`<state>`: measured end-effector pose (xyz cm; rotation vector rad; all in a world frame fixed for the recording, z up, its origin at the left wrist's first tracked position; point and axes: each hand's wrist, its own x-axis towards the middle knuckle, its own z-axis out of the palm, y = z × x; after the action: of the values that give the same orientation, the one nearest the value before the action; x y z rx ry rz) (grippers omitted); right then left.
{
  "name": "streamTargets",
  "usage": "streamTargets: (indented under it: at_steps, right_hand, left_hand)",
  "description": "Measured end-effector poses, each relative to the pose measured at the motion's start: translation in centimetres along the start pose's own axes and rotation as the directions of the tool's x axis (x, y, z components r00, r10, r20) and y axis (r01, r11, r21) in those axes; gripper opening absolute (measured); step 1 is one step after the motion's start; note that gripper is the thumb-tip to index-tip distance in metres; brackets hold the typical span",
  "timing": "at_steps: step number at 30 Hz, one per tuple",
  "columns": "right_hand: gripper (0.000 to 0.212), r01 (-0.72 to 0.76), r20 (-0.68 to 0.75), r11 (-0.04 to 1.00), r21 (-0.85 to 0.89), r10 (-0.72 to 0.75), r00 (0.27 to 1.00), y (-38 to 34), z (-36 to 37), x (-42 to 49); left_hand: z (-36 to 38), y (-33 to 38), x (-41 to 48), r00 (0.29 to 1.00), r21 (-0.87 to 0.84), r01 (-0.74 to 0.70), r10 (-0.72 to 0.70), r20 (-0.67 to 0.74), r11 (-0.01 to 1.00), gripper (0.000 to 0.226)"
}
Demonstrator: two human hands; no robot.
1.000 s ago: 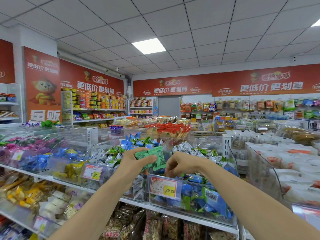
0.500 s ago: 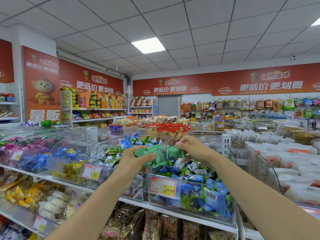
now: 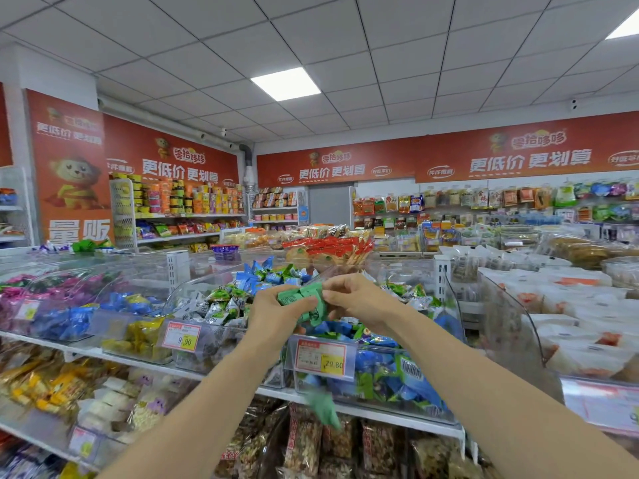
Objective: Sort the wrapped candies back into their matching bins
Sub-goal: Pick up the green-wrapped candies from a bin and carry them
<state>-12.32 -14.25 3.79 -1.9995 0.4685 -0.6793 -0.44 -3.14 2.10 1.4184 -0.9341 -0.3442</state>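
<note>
My left hand (image 3: 276, 314) grips a bunch of green wrapped candies (image 3: 304, 300) above the clear bins. My right hand (image 3: 356, 302) pinches the right end of that bunch. One green candy (image 3: 323, 411) is blurred in mid-air below the hands, in front of the shelf edge. Under the hands stands a clear bin (image 3: 380, 385) of blue and green candies with a 29.80 price tag (image 3: 321, 357). To its left is a bin of white and green candies (image 3: 214, 309) tagged 9.90.
More clear bins line the shelf: yellow candies (image 3: 141, 335), blue candies (image 3: 65, 321) and purple ones (image 3: 45, 283) to the left, white packets (image 3: 581, 326) to the right. Bagged snacks (image 3: 311, 447) fill the lower shelf. Store shelves and red banners stand behind.
My right hand lifted a green candy out of the blue-and-green bin and brought it to the bunch in my left hand. One green candy now falls below the hands.
</note>
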Motion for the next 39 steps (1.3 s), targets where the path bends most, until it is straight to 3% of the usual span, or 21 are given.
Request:
streamTargets:
  at_steps: [2,4,7,10,13,17,21,25,30,35,39]
  right_hand:
    - [0.023,-0.061,-0.047,0.991,-0.117,0.056,0.997,0.3,-0.3,-0.2]
    - [0.027,-0.100,-0.038,0.988,-0.116,0.097,0.995,0.6,-1.4,-0.4]
    - [0.039,-0.078,0.100,0.989,-0.127,0.091,0.991,0.1,-2.0,-1.1]
    - [0.038,0.011,0.181,1.000,-0.019,-0.008,0.983,-0.6,-1.0,-1.0]
    - [0.032,0.038,0.126,0.998,-0.046,-0.032,0.991,-0.8,-1.5,-0.9]
    - [0.032,-0.060,-0.046,0.979,-0.194,0.052,0.998,0.0,-3.2,-1.2]
    - [0.024,0.014,-0.003,0.999,-0.041,-0.014,1.000,-0.8,-2.2,-2.8]
    - [0.031,0.102,0.028,0.995,0.002,-0.102,0.994,-1.6,1.3,-4.5]
    - [0.022,0.123,0.115,0.990,0.069,-0.131,0.985,1.0,7.7,-6.1]
    - [0.010,0.024,0.257,0.985,0.170,-0.068,0.964,7.1,16.0,-7.8]
    - [0.021,-0.108,0.384,0.983,0.147,0.044,0.922,13.6,22.8,-11.3]
  left_hand:
    - [0.4,-0.3,-0.2,1.000,0.071,-0.017,0.019,-0.019,0.997,0.043]
    - [0.2,-0.4,-0.2,1.000,0.071,-0.023,0.024,-0.016,0.997,0.047]
    - [-0.2,-0.2,-0.2,1.000,0.018,-0.025,0.025,0.010,1.000,0.049]
    - [-0.2,0.4,-0.7,0.996,-0.033,-0.023,0.026,0.087,0.999,0.032]
    - [-0.4,0.4,-0.9,0.992,-0.060,-0.069,0.075,0.106,0.996,0.025]
    - [-0.7,-0.1,-1.3,0.986,-0.067,-0.116,0.123,0.114,0.991,0.023]
    - [-1.0,-0.7,-1.8,0.990,-0.137,-0.073,0.089,0.110,0.988,0.021]
    - [-1.6,-2.3,-3.6,1.000,-0.167,-0.023,0.025,0.010,0.986,0.040]
    - [-4.7,-6.7,-8.5,0.976,-0.170,0.159,-0.180,-0.120,0.973,0.072]
    - [-8.0,-12.9,-16.5,0.887,-0.134,0.304,-0.331,-0.321,0.943,0.044]
    - [-9.9,-18.8,-23.7,0.788,-0.201,0.398,-0.445,-0.425,0.895,0.026]
